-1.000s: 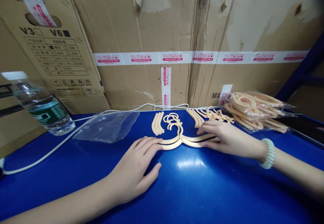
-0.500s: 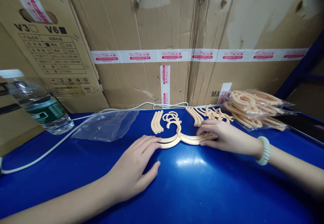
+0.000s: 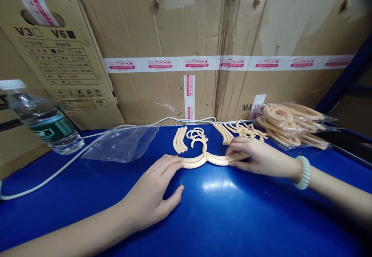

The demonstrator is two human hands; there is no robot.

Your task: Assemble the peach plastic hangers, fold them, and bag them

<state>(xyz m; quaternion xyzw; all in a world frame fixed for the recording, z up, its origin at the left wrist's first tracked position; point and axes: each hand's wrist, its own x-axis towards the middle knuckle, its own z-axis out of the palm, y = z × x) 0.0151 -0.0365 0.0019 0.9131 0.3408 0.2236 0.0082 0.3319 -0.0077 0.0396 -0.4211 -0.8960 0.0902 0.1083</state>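
Note:
A stack of cream plastic hangers (image 3: 207,157) lies flat on the blue table (image 3: 221,210), hooks pointing away from me. My left hand (image 3: 158,189) lies flat with fingers stretched out, fingertips touching the left arm of the hangers. My right hand (image 3: 257,157), with a pale bead bracelet on the wrist, rests on the right arm of the hangers, thumb and fingers closed around it. Loose curved hanger parts (image 3: 180,139) lie just behind, and more loose hanger parts (image 3: 241,131) lie beyond my right hand.
A clear plastic bag (image 3: 123,144) lies at the left. A water bottle (image 3: 43,119) lies on its side at far left, with a white cable (image 3: 66,164) running past. Bagged hangers (image 3: 292,124) are stacked at the right. Cardboard boxes (image 3: 186,43) wall the back.
Both hands have pressed the two hanger arms closer together, so the stack looks tidier. The view shifted slightly down.

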